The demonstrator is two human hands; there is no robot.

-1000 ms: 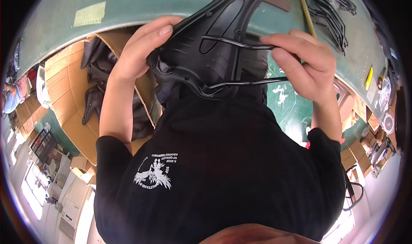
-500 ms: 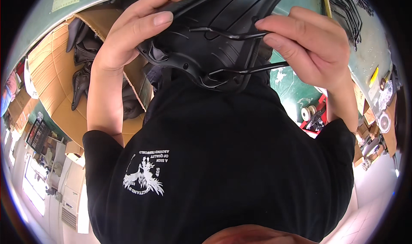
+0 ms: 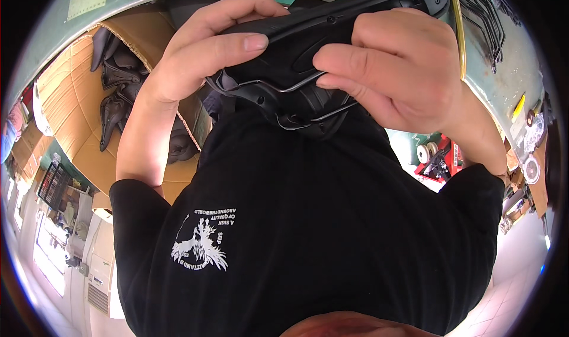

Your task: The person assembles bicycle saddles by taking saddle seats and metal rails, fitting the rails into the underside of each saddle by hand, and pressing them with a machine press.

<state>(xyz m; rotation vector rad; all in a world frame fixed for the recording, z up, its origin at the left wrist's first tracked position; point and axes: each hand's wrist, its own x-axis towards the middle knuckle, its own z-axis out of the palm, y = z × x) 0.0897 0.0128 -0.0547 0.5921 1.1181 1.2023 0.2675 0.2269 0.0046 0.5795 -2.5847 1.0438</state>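
A black bicycle saddle (image 3: pixel 290 48) is held up before my chest, its ribbed underside partly facing me and its narrow end toward the upper right. My left hand (image 3: pixel 201 53) grips it near the wide end, thumb pressed on the near edge and fingers curled over the far side. Against the underside lie black bent metal saddle rails (image 3: pixel 283 90), their left ends close to the wide rim. My right hand (image 3: pixel 394 70) is closed on the rails, pinching one rod between thumb and forefinger. That hand hides the rails' right part, so whether the ends are seated cannot be told.
On the left, a cardboard box (image 3: pixel 71 94) contains several black saddles. More bent black rails (image 3: pixel 489 35) lie on the green workbench (image 3: pixel 512 76) at the right, with a yellow-handled tool (image 3: pixel 518 107). Below the bench are white spools (image 3: pixel 424 153) beside a red container (image 3: pixel 455 159).
My right hand has moved left, carrying the rails toward the saddle's wide end. The saddle has tilted, and its narrow tip now shows at the upper right. My left hand has shifted slightly right.
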